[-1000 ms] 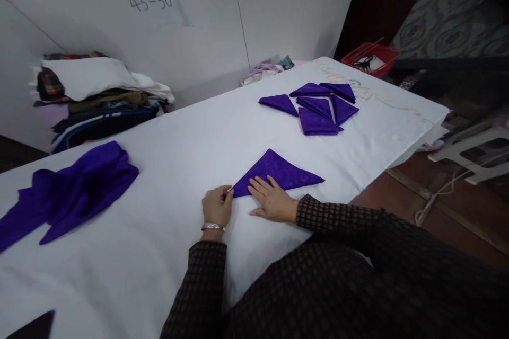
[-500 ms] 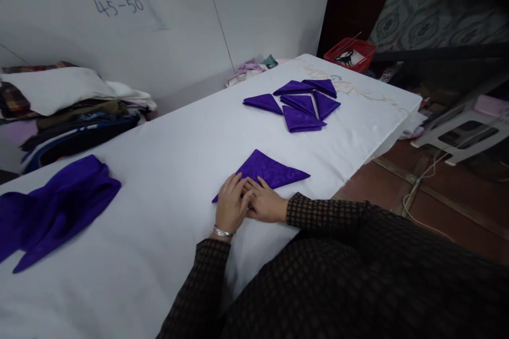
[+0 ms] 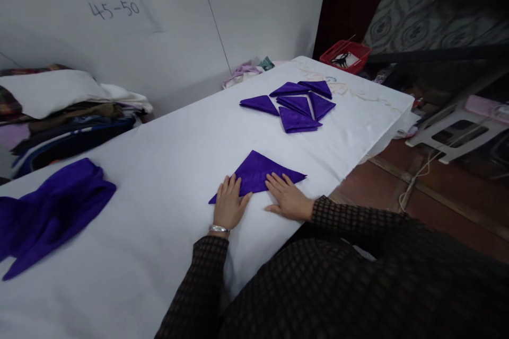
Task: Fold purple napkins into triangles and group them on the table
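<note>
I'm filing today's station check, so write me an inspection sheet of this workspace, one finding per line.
Surface: white-covered table, covering lightly creased.
Job's things: triangular purple cloth, nearest; six folded purple pieces beyond it; loose purple cloth at left.
Clutter: clothes pile along the wall side, far left.
Hands: left hand and right hand, fingers on the triangular purple cloth.
Cables: pale cable on the floor, right.
Surroundings: red basket near the far end; white stool, right; wall sheet marked 45-50.

One camera, head-worn by the person [image 3: 318,286] here. Faces forward and down across the white table [image 3: 159,217]; left hand [image 3: 229,204] and right hand [image 3: 291,199] near, wall [image 3: 258,5] farther off.
</note>
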The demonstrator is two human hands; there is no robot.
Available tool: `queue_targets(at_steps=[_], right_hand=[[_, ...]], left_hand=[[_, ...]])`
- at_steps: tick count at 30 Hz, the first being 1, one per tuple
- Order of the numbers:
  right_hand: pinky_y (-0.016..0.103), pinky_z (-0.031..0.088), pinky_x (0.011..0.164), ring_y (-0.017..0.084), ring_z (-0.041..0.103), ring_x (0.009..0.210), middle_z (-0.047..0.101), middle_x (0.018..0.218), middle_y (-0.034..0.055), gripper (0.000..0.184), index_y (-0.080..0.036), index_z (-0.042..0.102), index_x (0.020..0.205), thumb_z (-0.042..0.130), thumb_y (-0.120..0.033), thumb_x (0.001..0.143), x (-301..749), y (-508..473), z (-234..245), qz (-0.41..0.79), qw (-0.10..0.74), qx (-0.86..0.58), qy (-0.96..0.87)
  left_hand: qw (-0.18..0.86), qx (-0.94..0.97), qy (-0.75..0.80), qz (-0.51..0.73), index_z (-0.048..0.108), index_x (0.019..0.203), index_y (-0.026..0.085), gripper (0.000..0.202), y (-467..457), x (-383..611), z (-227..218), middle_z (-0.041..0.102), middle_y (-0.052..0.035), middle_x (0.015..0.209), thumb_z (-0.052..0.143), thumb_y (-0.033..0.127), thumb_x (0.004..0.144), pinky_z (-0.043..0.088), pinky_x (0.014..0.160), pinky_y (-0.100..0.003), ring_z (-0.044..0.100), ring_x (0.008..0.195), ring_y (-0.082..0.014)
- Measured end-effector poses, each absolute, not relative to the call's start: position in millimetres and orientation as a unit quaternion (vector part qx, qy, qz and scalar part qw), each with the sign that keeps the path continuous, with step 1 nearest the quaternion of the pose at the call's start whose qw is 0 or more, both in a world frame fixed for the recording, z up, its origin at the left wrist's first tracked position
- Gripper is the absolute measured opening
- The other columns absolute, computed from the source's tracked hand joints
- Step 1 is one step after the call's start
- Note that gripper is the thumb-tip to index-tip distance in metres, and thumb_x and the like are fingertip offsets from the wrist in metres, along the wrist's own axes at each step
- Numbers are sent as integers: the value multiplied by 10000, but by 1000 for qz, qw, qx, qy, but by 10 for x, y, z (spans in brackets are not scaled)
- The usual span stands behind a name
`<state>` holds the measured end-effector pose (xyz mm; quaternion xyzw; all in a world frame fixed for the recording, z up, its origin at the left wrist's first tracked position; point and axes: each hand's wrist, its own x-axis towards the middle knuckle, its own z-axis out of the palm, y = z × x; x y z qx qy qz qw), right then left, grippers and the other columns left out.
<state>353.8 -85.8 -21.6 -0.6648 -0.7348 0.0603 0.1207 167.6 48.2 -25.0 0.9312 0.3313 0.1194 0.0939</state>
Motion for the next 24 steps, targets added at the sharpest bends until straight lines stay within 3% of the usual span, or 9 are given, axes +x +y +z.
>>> queue_targets(at_steps=[6, 10, 16, 24], right_hand=[[530, 197, 1106, 333, 200, 1393, 273, 1486, 227, 780, -52, 334, 1426, 411, -603, 879, 3755, -1135, -198, 77, 134, -688, -709], [529, 222, 1100, 288, 231, 1391, 323, 1480, 186, 631, -123, 365, 1416, 455, -478, 902, 4097, -1229, -123, 74, 212, -708, -670], [497, 306, 1073, 265, 291, 1370, 451, 1407, 148, 394, -167, 568, 1167, 613, -340, 816, 4660, -1339, -93, 113, 277, -762, -575], [473, 292, 1084, 251, 276, 1377, 462, 1395, 146, 209, -174, 599, 976, 637, -264, 791, 4567, -1290, -201, 167, 302, -727, -594]], left_hand=[[98, 929, 337, 122, 440, 1350, 145, 563, 490, 1676, -251, 385, -161, 1455, 440, 468, 889, 266, 1091, -533, 271, 1378, -320], [106, 928, 334, 125, 440, 1348, 133, 572, 481, 1672, -238, 377, -162, 1459, 437, 473, 888, 256, 1097, -529, 263, 1381, -321], [111, 921, 342, 149, 434, 1344, 145, 574, 468, 1672, -231, 362, -159, 1468, 452, 480, 879, 249, 1099, -527, 243, 1389, -318], [111, 917, 348, 158, 460, 1319, 152, 559, 450, 1671, -210, 373, -160, 1462, 473, 481, 867, 244, 1098, -538, 248, 1386, -325]])
